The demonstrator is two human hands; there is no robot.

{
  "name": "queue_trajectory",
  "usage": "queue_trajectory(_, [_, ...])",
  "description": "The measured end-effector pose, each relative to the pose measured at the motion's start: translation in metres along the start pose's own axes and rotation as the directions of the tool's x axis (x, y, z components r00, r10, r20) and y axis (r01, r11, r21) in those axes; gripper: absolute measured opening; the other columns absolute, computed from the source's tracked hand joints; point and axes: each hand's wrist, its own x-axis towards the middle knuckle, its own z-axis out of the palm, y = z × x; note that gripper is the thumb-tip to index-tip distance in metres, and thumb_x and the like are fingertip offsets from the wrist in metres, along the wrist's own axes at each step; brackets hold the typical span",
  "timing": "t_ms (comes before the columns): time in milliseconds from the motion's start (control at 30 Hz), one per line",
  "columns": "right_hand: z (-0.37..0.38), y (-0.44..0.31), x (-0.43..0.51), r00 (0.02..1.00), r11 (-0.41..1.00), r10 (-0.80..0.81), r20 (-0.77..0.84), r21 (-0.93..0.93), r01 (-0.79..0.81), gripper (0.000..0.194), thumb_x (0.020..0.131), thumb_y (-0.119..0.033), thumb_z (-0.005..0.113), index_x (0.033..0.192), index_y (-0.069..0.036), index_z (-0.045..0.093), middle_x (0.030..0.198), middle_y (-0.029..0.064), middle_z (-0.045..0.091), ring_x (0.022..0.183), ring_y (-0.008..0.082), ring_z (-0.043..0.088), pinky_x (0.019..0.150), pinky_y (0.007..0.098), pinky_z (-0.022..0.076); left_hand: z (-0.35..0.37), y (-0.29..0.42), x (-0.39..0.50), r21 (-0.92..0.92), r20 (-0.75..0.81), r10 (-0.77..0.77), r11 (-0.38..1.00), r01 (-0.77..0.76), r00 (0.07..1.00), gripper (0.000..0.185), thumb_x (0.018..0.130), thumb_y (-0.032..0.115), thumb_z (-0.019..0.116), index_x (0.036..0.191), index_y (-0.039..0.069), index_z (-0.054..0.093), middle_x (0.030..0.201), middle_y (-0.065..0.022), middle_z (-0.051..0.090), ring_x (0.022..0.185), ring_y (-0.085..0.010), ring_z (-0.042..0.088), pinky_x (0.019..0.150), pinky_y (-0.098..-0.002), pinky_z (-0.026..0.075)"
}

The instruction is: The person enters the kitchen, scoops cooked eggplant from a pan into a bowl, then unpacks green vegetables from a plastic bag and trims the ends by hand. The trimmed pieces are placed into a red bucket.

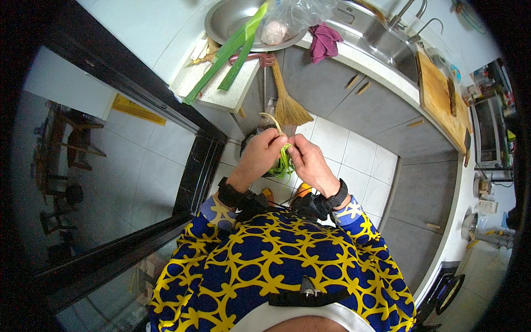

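Note:
My left hand point(259, 153) grips a leafy green vegetable point(285, 161) near its crown. Its long pale root point(271, 118) points away from me, past my left thumb. My right hand point(311, 162) pinches the light green stalks just beside the left, and the two hands nearly touch. The leaves hang down between them. Below my hands is a dark bin or bag point(244, 146), largely hidden by the hands; what is in it I cannot tell.
A straw broom point(288, 106) hangs from the counter corner, just beyond my hands. Long leek leaves point(232, 47) overhang a steel basin point(218, 25) holding a plastic bag point(296, 14). A purple cloth point(325, 42) drapes near the sink point(373, 39). A wooden cutting board point(435, 91) lies right.

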Motion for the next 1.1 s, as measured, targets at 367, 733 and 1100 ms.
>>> queue_trajectory(367, [-0.006,-0.003,0.0,0.995,0.951,-0.053,0.086,-0.3,0.076,0.016,0.086,-0.02,0.047,0.082,-0.004,0.049,0.063,0.0185,0.055,0.062,0.039,0.054,0.053,0.0463,0.042,0.006,0.008,-0.004,0.259,0.029,0.075,0.963,-0.08,0.997,0.017,0.084,0.016,0.047,0.08,-0.001,0.045,0.068,-0.0196,0.051,0.062,-0.0358,0.05,0.057,-0.0416,0.039])
queue_trajectory(733, [-0.012,-0.006,0.006,0.97,0.794,0.046,0.238,-0.598,0.109,0.009,0.073,-0.012,0.052,0.072,-0.003,0.054,0.062,0.0174,0.057,0.06,0.0365,0.056,0.053,0.0444,0.0439,0.033,0.006,-0.011,0.613,-0.065,0.181,0.783,-0.104,0.981,0.01,0.082,0.011,0.047,0.08,0.001,0.047,0.078,-0.0219,0.053,0.077,-0.0401,0.053,0.063,-0.0465,0.041])
queue_trajectory(1100, [-0.005,0.011,0.014,0.993,0.953,0.101,-0.058,-0.281,-0.113,0.02,0.08,-0.02,0.057,0.076,-0.001,0.051,0.06,0.0177,0.055,0.057,0.0322,0.058,0.051,0.0387,0.0442,-0.003,-0.013,0.016,-0.13,-0.045,-0.192,0.974,0.185,0.98,0.02,0.083,0.017,0.054,0.072,0.0,0.053,0.061,-0.0035,0.053,0.052,-0.0096,0.051,0.048,-0.0241,0.04])
